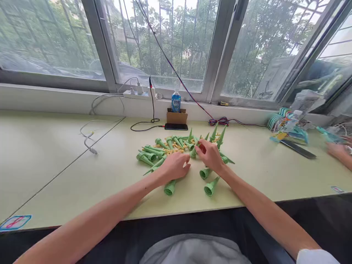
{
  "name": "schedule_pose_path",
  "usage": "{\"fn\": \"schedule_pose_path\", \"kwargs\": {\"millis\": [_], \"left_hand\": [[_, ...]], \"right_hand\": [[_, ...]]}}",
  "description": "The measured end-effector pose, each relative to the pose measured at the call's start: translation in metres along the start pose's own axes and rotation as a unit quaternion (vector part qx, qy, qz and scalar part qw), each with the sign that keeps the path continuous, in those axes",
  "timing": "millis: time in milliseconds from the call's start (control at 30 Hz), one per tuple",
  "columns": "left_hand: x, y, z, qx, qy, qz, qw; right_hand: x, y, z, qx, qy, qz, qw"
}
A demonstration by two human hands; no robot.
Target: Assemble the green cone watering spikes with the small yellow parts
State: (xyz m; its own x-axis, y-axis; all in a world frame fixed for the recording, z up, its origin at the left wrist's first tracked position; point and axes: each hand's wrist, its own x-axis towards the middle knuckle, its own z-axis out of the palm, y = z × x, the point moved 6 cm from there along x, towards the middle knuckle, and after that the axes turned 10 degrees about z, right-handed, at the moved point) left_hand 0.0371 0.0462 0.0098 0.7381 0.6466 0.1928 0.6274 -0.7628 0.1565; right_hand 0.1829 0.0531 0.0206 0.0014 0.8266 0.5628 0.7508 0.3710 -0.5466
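Green cones: a loose pile of green cones lies on the table around and beyond both hands, probably kept there so either arm reaches it without stretching
Left hand: the left hand is low over the near edge of the pile, thumb and forefinger a little apart with nothing seen between them; the remaining fingers are hidden, perhaps steadying what lies underneath
Right hand: the right hand bends down with fingers drawn close together at a small upright cone, seemingly touching it; whether they grip it I cannot tell
Standing cones: two tall cones stand tip up beyond the right hand, their broad ends likely serving as a stable foot
Near cones: a front-left cone and a front-right cone lie on their sides, open mouths toward the person
Yellow pieces: small yellow pieces lie mixed among the cones, their exact shape too small to tell
Phone: a black phone lies flat before a cardboard box, a black cable running to it, presumably for charging
Far right: another person's hand, blurred, is well apart from the pile
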Motion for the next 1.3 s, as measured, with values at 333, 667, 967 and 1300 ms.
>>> {"fn": "schedule_pose_path", "kwargs": {"millis": [333, 667, 967, 1300], "left_hand": [[-0.002, 0.018, 0.006, -0.032, -0.002, 0.120, 0.992], [-0.002, 0.015, 0.008, -0.047, -0.007, 0.139, 0.989], [0.002, 0.005, 0.002, -0.025, 0.036, 0.095, 0.995], [-0.001, 0.002, -0.002, 0.046, -0.011, 0.037, 0.998]], "right_hand": [[-0.002, 0.004, 0.007, 0.003, -0.018, 0.020, 1.000], [-0.007, -0.009, -0.006, 0.086, 0.046, 0.033, 0.995], [-0.009, -0.019, -0.006, 0.081, 0.040, 0.005, 0.996], [-0.009, -0.018, -0.001, 0.078, 0.007, -0.007, 0.997]]}}
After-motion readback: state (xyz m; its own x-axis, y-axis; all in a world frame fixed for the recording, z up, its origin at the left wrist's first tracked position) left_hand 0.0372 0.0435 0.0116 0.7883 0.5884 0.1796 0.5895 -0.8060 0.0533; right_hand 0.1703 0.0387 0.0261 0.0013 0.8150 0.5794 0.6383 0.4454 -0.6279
